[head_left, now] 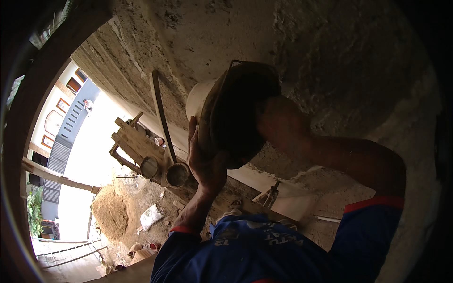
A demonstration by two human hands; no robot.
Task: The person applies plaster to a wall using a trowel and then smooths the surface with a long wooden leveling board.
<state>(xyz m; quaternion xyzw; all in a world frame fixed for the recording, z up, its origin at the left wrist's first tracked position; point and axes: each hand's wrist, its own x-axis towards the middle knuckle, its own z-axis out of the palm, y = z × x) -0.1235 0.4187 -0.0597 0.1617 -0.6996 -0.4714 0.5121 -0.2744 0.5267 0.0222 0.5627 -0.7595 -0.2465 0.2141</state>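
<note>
Up against the rough plastered wall (302, 42), I hold a dark bucket (240, 113) tipped sideways; my left hand (205, 160) clenches its rim, my right hand (273, 118) presses its base, grip unclear.

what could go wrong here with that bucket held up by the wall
The dark bucket is tilted, mouth toward the person, so whatever is inside might spill onto them. The left hand only cups its rim from below and the right hand presses its side, so the grip could slip. It could then drop onto the two round containers on the wooden frame below.
</note>
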